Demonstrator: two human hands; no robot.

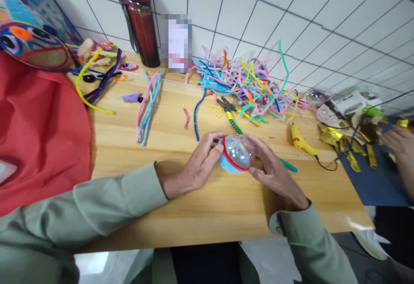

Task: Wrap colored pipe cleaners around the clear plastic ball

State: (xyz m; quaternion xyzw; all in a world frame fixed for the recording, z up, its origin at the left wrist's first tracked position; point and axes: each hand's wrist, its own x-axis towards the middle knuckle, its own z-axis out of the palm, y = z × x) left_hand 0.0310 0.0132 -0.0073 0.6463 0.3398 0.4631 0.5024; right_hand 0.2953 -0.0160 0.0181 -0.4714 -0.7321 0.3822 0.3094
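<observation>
Between my two hands is a clear plastic ball (238, 151) with a red band round it and pale blue and pink pipe cleaners wrapped over its lower left side. My left hand (204, 160) grips the wrapped side, thumb on top. The clear side is held by my right hand (270, 163), its fingers curved round the edge. A teal strip (289, 166) lies beside my right hand. Beyond the ball are green-handled pliers (230, 113), a dark blue pipe cleaner (196, 118) and a short pink piece (186, 118).
A tangled heap of pipe cleaners (246, 81) lies along the tiled wall. To its left stands a dark red thermos (140, 21) beside a blurred upright screen (177, 45). A yellow glue gun (300, 139) with a cord lies right. Red cloth (42, 133) covers the left. Another person's hand (399, 142) is at far right.
</observation>
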